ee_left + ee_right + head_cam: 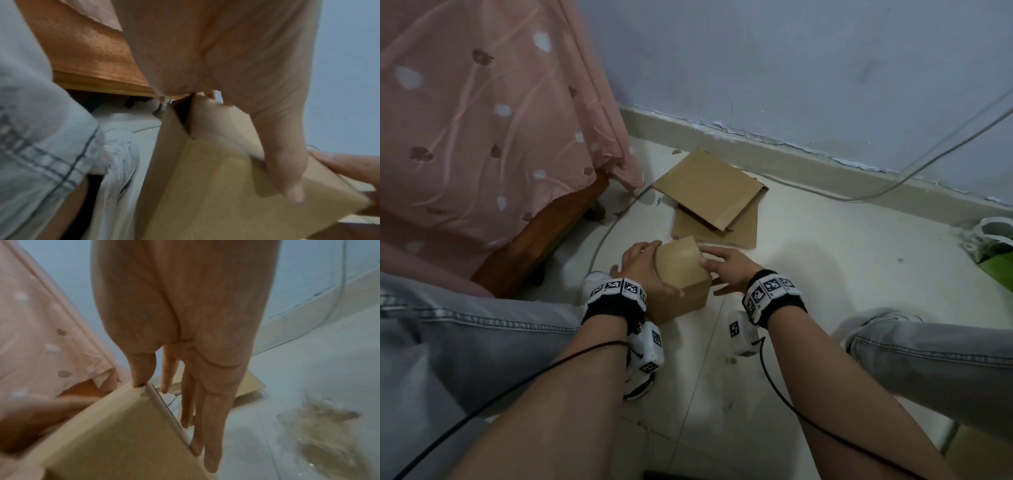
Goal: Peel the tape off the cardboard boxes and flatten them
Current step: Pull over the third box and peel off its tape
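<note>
Small cardboard box (681, 274) on floor (825, 274), frame centre. Left hand (643, 270) grips its 9 o'clock side, fingers curled over top. Right hand (726, 270) at 3 o'clock side, fingers straight, pressed together. Flattened boxes (709, 192) at 12 o'clock.

Matt brown cardboard is seen in the box (681, 274) and the flattened sheets (709, 192). Pale tile floor (842, 274) appears smooth, slightly glossy. Thin pink cloth (482, 120) is draped over a polished wood frame (544, 236); denim (465, 332) looks coarse.

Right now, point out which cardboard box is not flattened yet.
The cardboard box held between the left hand and right hand is not flattened. The two flattened boxes lie overlapping on the floor behind it.
</note>
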Demonstrator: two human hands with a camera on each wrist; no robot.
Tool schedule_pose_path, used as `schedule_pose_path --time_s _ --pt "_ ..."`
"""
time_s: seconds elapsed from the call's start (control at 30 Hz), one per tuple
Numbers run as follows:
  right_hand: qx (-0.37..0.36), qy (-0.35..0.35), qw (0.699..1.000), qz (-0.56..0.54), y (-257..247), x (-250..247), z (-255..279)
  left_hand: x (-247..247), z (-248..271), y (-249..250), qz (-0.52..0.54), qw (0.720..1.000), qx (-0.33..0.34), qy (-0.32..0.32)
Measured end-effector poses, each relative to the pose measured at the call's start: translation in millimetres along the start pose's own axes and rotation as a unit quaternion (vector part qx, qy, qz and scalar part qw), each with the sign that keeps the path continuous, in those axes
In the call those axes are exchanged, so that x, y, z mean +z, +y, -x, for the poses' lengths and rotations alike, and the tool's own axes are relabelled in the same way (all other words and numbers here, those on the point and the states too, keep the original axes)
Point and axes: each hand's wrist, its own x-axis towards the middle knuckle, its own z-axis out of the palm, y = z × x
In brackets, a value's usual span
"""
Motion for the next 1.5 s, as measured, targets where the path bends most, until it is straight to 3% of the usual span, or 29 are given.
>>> schedule_pose_path --time_s 0.1,0.23,0.47,0.9,1.2,1.5 --pt "-0.03 0.023 0.999 0.003 -5.8 -4.7 -5.2 -0.6 -4.1 3.4 0.028 0.999 0.03 0.002" --pt "-0.094 0.09 0.984 0.118 -24.5 -2.1 -7.6 5.0 -6.3 10.5 0.049 0.998 0.042 0.017" --pt "-0.09 0.197 0.946 0.243 -27.4 11.2 -18.2 12.3 -10.5 23.8 0.049 0.997 0.044 0.028" --pt "-0.105 0.201 0.907 0.354 -31.0 16.4 -15.9 17.6 -17.5 20.8 0.054 0.997 0.04 0.024" --pt "-0.114 0.195 0.916 0.332 -27.2 15.5 -15.1 21.9 -21.0 19.7 0.06 0.997 0.034 0.025" --pt "-0.107 0.208 0.903 0.359 -33.2 18.6 -13.1 22.1 -23.7 20.4 0.051 0.998 0.03 0.022"
